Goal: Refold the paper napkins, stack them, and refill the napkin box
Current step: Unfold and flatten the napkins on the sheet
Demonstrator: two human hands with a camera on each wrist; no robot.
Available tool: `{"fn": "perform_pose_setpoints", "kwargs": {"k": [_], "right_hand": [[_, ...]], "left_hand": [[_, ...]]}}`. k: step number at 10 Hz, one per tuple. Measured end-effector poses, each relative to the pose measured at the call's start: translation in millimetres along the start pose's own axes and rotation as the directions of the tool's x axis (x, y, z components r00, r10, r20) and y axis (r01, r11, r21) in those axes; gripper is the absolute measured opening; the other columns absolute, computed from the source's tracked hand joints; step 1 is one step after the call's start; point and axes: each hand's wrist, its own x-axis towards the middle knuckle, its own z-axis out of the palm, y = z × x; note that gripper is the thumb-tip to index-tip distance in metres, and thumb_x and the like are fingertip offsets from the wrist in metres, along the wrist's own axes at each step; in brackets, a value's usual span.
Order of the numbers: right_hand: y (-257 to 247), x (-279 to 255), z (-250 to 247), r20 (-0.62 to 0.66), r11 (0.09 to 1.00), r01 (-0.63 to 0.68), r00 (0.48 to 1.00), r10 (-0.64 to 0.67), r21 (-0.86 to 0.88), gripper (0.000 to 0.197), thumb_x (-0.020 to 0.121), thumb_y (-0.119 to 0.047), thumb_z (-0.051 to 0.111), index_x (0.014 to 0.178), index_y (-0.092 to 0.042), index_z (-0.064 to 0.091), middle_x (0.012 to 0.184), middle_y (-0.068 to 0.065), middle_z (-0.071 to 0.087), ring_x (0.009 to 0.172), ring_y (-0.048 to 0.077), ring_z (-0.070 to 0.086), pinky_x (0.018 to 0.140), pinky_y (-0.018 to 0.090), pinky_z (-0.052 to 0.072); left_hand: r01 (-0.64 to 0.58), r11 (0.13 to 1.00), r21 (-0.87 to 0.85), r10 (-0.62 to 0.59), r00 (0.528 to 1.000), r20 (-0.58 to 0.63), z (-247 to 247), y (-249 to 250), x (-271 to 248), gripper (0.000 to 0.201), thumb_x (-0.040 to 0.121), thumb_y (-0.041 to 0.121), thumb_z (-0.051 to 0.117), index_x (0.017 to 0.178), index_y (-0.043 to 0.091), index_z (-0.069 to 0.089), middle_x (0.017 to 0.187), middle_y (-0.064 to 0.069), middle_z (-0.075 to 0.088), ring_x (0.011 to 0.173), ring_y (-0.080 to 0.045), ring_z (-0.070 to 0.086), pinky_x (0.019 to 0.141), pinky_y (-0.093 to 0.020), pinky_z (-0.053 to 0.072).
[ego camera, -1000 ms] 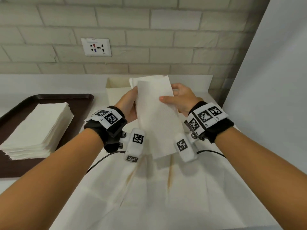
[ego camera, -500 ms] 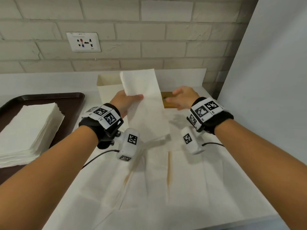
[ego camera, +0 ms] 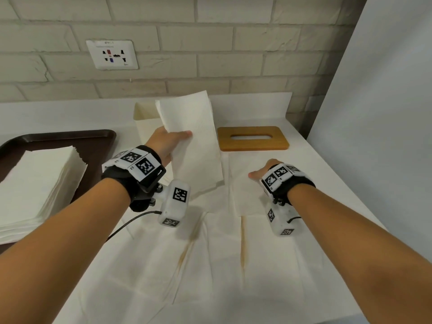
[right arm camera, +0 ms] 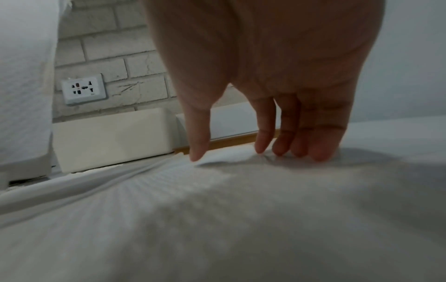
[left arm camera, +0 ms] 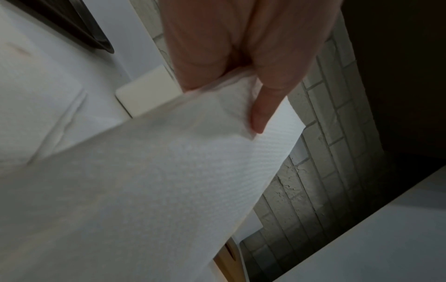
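My left hand (ego camera: 168, 141) pinches a folded white napkin (ego camera: 194, 146) by its left edge and holds it upright above the counter; the left wrist view shows thumb and fingers (left arm camera: 260, 114) clamped on the folded napkin (left arm camera: 169, 171). Behind it stands the cream napkin box (ego camera: 145, 118), open at the top. My right hand (ego camera: 259, 173) lies low on a flat napkin (ego camera: 247, 192) on the counter, with straight fingertips (right arm camera: 299, 148) touching that flat napkin (right arm camera: 217, 190). The wooden lid (ego camera: 253, 137) with a slot lies to the right of the box.
A dark tray (ego camera: 58, 139) at the left carries a tall stack of napkins (ego camera: 39, 183). Large unfolded napkins (ego camera: 210, 265) with brown stains cover the near counter. A brick wall with a socket (ego camera: 112, 54) is behind, a white panel (ego camera: 385, 113) at the right.
My right hand let go of the folded napkin and came down to the right onto the flat napkin on the counter. The left hand alone keeps the folded napkin raised.
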Motion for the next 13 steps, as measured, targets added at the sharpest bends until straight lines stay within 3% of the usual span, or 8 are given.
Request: {"fn": "perform_pose_setpoints", "kwargs": {"k": [2,4,6,7,8,10,12,13], "right_hand": [[-16.6,16.3,0.9,0.146,0.968,-0.066,0.989,0.031,0.243,0.049,0.087,-0.013,0.059,0.131,0.003,0.045,0.140,0.020,0.044,0.129,0.034,0.042,0.102,0.038,0.037],[-22.3,29.3,-39.5,-0.053,0.889,0.143,0.990,-0.133,0.435,0.053,0.083,-0.019,0.065,0.130,-0.002,0.047,0.133,0.015,0.052,0.121,0.034,0.050,0.103,0.040,0.041],[-48.2,-12.7,-98.4,-0.064,0.287,0.231,0.869,-0.491,0.930,0.029,0.086,0.002,0.056,0.112,-0.010,0.057,0.101,0.004,0.066,0.088,0.017,0.067,0.075,0.028,0.058],[-59.9,-20.1,-94.6,0.022,0.329,0.194,0.834,-0.552,0.924,0.026,0.085,0.000,0.058,0.108,-0.013,0.060,0.105,0.004,0.068,0.089,0.016,0.068,0.078,0.030,0.058],[-63.8,-16.7,-76.7,0.097,0.506,0.163,0.889,-0.448,0.847,0.039,0.082,-0.004,0.064,0.121,-0.004,0.056,0.124,0.015,0.061,0.108,0.027,0.060,0.096,0.041,0.048],[-65.0,-7.1,-63.6,0.075,0.582,0.175,0.922,-0.380,0.794,0.042,0.079,-0.009,0.070,0.119,-0.003,0.059,0.124,0.014,0.062,0.115,0.029,0.058,0.104,0.043,0.043],[-64.2,-5.3,-67.8,-0.159,0.740,0.384,0.920,-0.358,0.552,0.067,0.073,-0.018,0.077,0.130,-0.008,0.044,0.118,0.005,0.054,0.110,0.020,0.054,0.099,0.035,0.044],[-58.9,-13.5,-75.6,-0.315,0.762,0.570,0.817,-0.483,0.308,0.083,0.071,-0.015,0.078,0.139,-0.016,0.031,0.130,0.006,0.040,0.117,0.016,0.041,0.099,0.029,0.036]], "left_hand": [[0.021,0.998,-0.057,-0.022,1.000,-0.001,4.8,-1.8,8.1,0.036,0.095,0.016,0.051,0.127,0.001,0.049,0.091,-0.003,0.061,0.081,-0.016,0.060,0.071,-0.026,0.049],[0.059,0.983,-0.174,-0.055,0.998,0.028,-5.6,-0.9,14.7,0.037,0.100,0.024,0.042,0.130,0.005,0.047,0.096,-0.003,0.063,0.087,-0.015,0.061,0.076,-0.026,0.049],[0.107,0.970,-0.219,-0.084,0.990,0.111,9.1,5.4,12.5,0.028,0.100,0.024,0.041,0.112,0.005,0.056,0.093,-0.004,0.064,0.083,-0.015,0.062,0.072,-0.026,0.049],[0.128,0.965,-0.229,-0.071,0.968,0.239,21.2,8.5,10.7,0.029,0.099,0.027,0.042,0.112,0.008,0.060,0.101,-0.006,0.070,0.090,-0.018,0.066,0.074,-0.028,0.054],[0.133,0.955,-0.267,-0.042,0.946,0.320,31.4,8.9,5.4,0.031,0.099,0.031,0.039,0.107,0.011,0.062,0.095,-0.005,0.073,0.085,-0.018,0.071,0.070,-0.029,0.058],[0.209,0.916,-0.341,-0.049,0.905,0.423,34.6,5.3,1.8,0.058,0.093,0.058,0.029,0.113,0.014,0.061,0.109,-0.009,0.069,0.097,-0.021,0.067,0.079,-0.033,0.054],[-0.022,0.986,0.168,-0.019,0.971,0.237,37.7,0.6,7.0,0.037,0.090,0.006,0.056,0.125,-0.002,0.053,0.118,-0.017,0.062,0.095,-0.026,0.063,0.090,-0.038,0.051],[-0.170,0.827,0.535,0.035,0.967,0.254,40.7,4.6,6.5,0.034,0.089,0.013,0.058,0.121,0.004,0.059,0.114,-0.014,0.063,0.101,-0.026,0.059,0.094,-0.033,0.046]]}}
